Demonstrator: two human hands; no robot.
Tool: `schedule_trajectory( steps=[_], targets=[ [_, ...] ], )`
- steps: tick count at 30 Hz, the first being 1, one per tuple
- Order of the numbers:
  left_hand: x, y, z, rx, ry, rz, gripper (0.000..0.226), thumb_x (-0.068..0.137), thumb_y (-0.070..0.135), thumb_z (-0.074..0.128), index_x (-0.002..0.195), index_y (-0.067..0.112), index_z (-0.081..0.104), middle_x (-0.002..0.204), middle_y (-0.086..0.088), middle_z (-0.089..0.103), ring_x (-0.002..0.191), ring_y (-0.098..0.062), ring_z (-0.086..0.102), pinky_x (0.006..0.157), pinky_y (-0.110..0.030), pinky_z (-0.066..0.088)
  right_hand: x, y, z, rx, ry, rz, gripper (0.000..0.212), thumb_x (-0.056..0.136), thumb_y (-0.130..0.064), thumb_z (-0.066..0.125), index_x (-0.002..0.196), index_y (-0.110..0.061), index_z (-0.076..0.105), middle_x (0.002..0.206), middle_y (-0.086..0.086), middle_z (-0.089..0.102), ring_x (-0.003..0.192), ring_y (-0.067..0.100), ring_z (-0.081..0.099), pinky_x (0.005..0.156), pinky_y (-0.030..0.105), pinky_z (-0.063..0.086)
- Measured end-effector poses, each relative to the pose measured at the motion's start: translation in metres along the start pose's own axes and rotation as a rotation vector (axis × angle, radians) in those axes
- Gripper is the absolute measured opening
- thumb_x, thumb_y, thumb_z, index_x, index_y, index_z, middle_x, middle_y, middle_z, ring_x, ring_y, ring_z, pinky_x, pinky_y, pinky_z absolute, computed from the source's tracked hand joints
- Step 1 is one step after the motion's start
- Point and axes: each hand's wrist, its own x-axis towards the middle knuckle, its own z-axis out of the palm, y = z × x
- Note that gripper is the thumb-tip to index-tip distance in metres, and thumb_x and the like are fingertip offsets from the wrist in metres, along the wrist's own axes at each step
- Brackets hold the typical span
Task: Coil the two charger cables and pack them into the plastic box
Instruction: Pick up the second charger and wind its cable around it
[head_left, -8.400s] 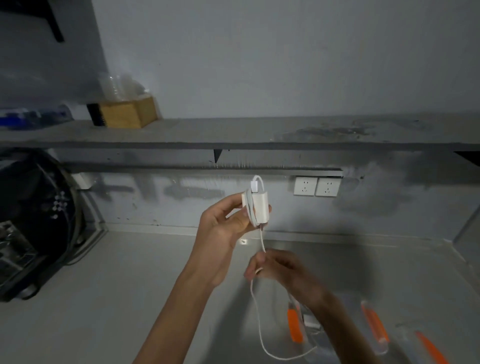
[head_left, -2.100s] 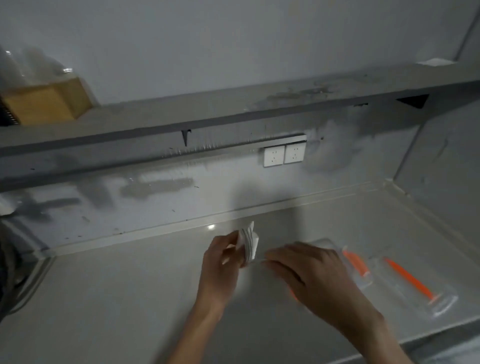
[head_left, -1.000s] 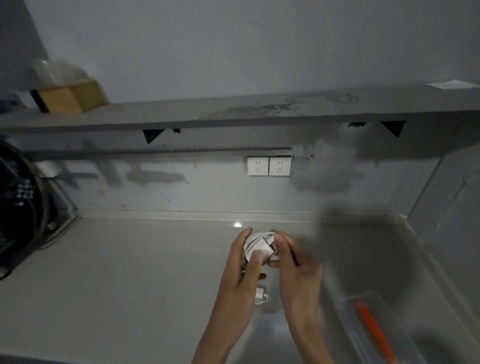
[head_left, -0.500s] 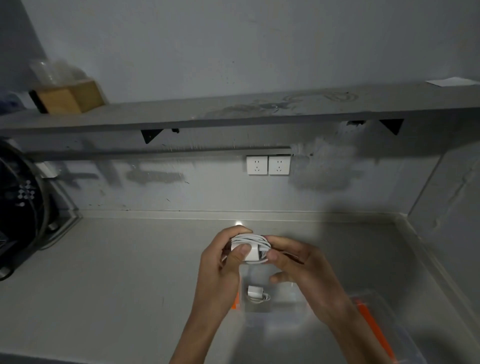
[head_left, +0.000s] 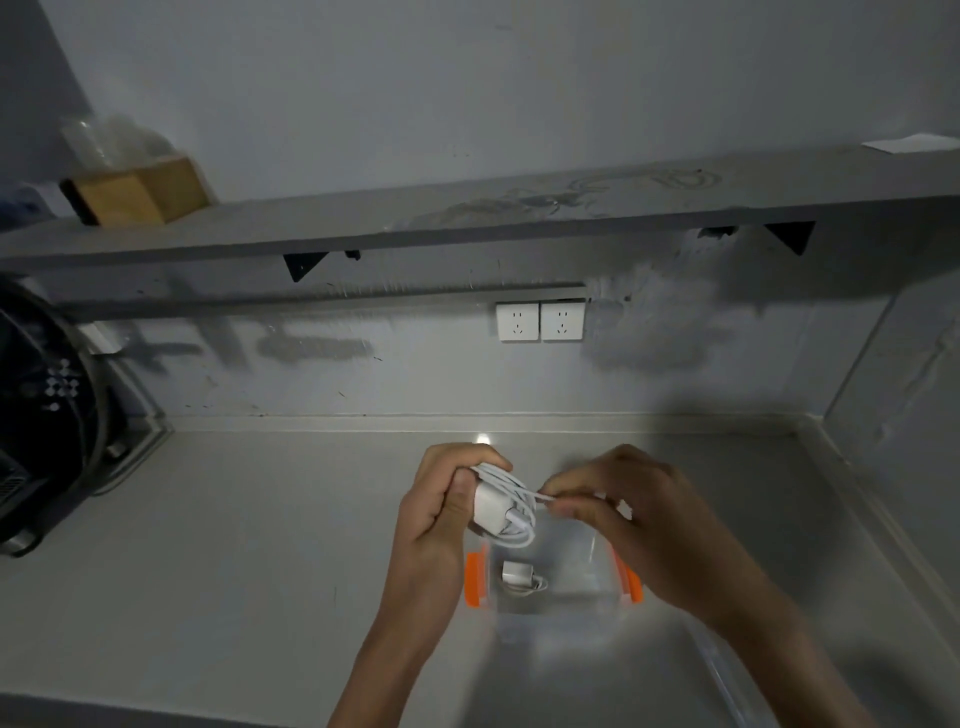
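A white charger (head_left: 491, 506) with its cable wound around it is held up over the counter. My left hand (head_left: 441, 512) grips the charger body from the left. My right hand (head_left: 623, 512) pinches the cable's free end at the bundle's right side. Directly below sits a clear plastic box (head_left: 571, 571) with orange clips on its left and right sides. Inside the box lies a second white charger (head_left: 521, 577) with its coiled cable.
The grey counter (head_left: 234, 545) runs to a back wall with two white sockets (head_left: 540, 321). A black appliance (head_left: 41, 415) stands at the far left. A shelf above holds a wooden box (head_left: 140, 192). A clear lid (head_left: 722, 670) lies at the lower right.
Both hands have stayed over the box with the bundle. My right hand has shifted from cupping the bundle to pinching the cable end at its right side.
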Motion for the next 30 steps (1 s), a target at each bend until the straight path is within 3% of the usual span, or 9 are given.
schedule_trajectory(
  steps=[5, 7, 10, 15, 19, 22, 24, 28, 30],
  targets=[
    [0.002, -0.004, 0.008, -0.201, 0.105, -0.232, 0.029, 0.095, 0.018, 0.043, 0.077, 0.016, 0.067, 0.072, 0.005, 0.065, 0.066, -0.008, 0.060, 0.062, -0.020, 0.046, 0.000, -0.004, 0.014, 0.064, -0.192, 0.052, 0.013, 0.088, -0.021, 0.067, 0.087, -0.030, 0.058, 0.083, -0.022, 0.062, 0.079, -0.003, 0.061, 0.071, 0.014, 0.046],
    [0.005, -0.004, 0.009, -0.235, 0.185, -0.297, 0.029, 0.092, 0.017, 0.044, 0.068, 0.016, 0.061, 0.063, 0.007, 0.058, 0.058, -0.006, 0.052, 0.057, -0.024, 0.041, -0.002, -0.008, 0.022, 0.080, -0.118, 0.044, 0.014, 0.089, -0.019, 0.068, 0.083, -0.029, 0.061, 0.087, -0.014, 0.059, 0.078, 0.005, 0.063, 0.070, 0.023, 0.052],
    [0.005, -0.005, 0.010, -0.216, 0.239, -0.334, 0.031, 0.096, 0.009, 0.041, 0.068, 0.010, 0.055, 0.058, 0.001, 0.047, 0.053, -0.013, 0.041, 0.052, -0.027, 0.033, 0.002, -0.011, 0.020, 0.245, 0.054, 0.139, 0.017, 0.084, -0.013, 0.073, 0.075, -0.026, 0.068, 0.080, -0.006, 0.067, 0.067, 0.006, 0.069, 0.060, 0.011, 0.051],
    [0.003, -0.002, 0.017, -0.120, 0.220, -0.332, 0.030, 0.101, 0.009, 0.039, 0.079, -0.007, 0.051, 0.062, -0.006, 0.047, 0.056, -0.017, 0.042, 0.052, -0.027, 0.034, 0.016, -0.009, 0.019, 0.943, 0.027, 0.453, 0.012, 0.083, 0.000, 0.071, 0.080, -0.010, 0.077, 0.072, 0.008, 0.076, 0.065, 0.013, 0.073, 0.059, 0.018, 0.056],
    [0.005, 0.002, 0.021, -0.088, 0.183, -0.295, 0.032, 0.103, 0.005, 0.037, 0.075, -0.002, 0.050, 0.063, -0.005, 0.050, 0.053, -0.006, 0.046, 0.056, -0.011, 0.042, 0.015, 0.004, 0.036, 1.082, -0.076, 0.635, 0.008, 0.084, -0.016, 0.073, 0.087, -0.019, 0.079, 0.080, -0.001, 0.074, 0.068, 0.006, 0.070, 0.055, 0.014, 0.051],
    [0.004, -0.001, 0.021, -0.007, 0.133, -0.279, 0.031, 0.104, 0.007, 0.037, 0.074, 0.006, 0.049, 0.072, -0.010, 0.051, 0.061, -0.005, 0.051, 0.065, -0.013, 0.043, 0.016, 0.014, 0.045, 1.130, -0.102, 0.694, 0.020, 0.071, -0.028, 0.081, 0.089, -0.019, 0.079, 0.077, -0.003, 0.071, 0.064, 0.004, 0.065, 0.050, 0.013, 0.046],
    [0.004, -0.006, 0.022, 0.068, 0.100, -0.281, 0.033, 0.104, 0.011, 0.037, 0.075, 0.013, 0.050, 0.081, -0.016, 0.055, 0.071, -0.012, 0.054, 0.072, -0.022, 0.044, 0.018, 0.019, 0.049, 1.161, -0.152, 0.735, 0.026, 0.064, -0.033, 0.081, 0.087, -0.020, 0.079, 0.073, -0.004, 0.066, 0.061, 0.003, 0.059, 0.046, 0.011, 0.041],
    [0.007, -0.013, 0.021, 0.164, 0.087, -0.259, 0.034, 0.104, 0.015, 0.036, 0.076, 0.024, 0.052, 0.086, -0.004, 0.054, 0.075, -0.008, 0.053, 0.075, -0.020, 0.044, 0.021, 0.027, 0.055, 1.236, -0.235, 0.801, 0.005, 0.080, -0.022, 0.075, 0.079, -0.020, 0.080, 0.069, -0.008, 0.067, 0.058, 0.000, 0.058, 0.041, 0.010, 0.037],
    [0.009, -0.015, 0.022, 0.157, 0.046, -0.277, 0.033, 0.104, 0.014, 0.037, 0.077, 0.024, 0.052, 0.089, -0.007, 0.055, 0.079, -0.011, 0.055, 0.079, -0.024, 0.045, 0.021, 0.029, 0.061, 1.334, -0.245, 0.883, 0.019, 0.087, -0.015, 0.067, 0.073, -0.019, 0.080, 0.067, -0.008, 0.069, 0.054, -0.001, 0.062, 0.038, 0.010, 0.039]
  ],
)
